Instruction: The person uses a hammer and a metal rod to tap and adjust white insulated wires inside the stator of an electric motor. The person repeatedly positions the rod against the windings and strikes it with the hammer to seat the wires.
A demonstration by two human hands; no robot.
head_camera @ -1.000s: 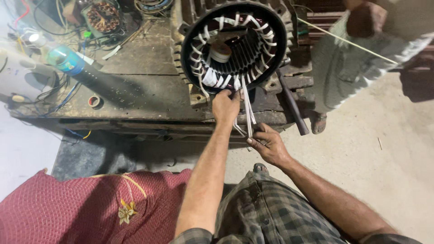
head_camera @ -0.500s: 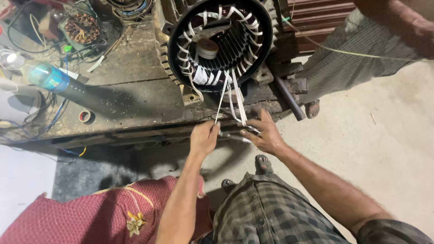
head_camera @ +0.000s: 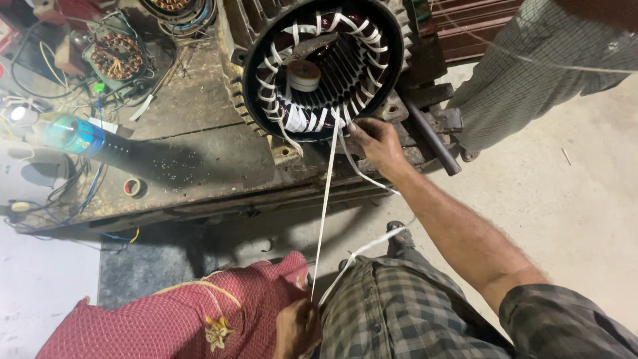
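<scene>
The work surface is a heavy steel bench (head_camera: 199,166), rusted and grimy, lying ahead of both hands. On it stands a large motor stator (head_camera: 322,63), a dark ribbed cast housing with a round open bore facing the viewer; copper windings inside are bound at intervals with white tape, and a small roll of tape (head_camera: 304,75) sits in the bore. A red woven cushion (head_camera: 193,319) with a gold motif lies to the left of the lower grip. Another person's checked trouser leg (head_camera: 531,73) stands beyond and to the right of the upper grip. A blue-labelled plastic bottle (head_camera: 73,135) and a small wound coil (head_camera: 116,56) lie well off to the left. The white lacing tape (head_camera: 323,213), flat, narrow and limp, runs taut with its long axis nearly vertical in view, from the lower rim of the windings down to the lap. The right hand (head_camera: 375,141) is at the stator end, fingers closed against the winding edge where the tape emerges, touching it. The left hand (head_camera: 296,326) is at the near end, closed on the tape's free run and drawing it straight. The right hand is the nearer to the stator; the tape leads away from the left grip, upward and slightly right.
</scene>
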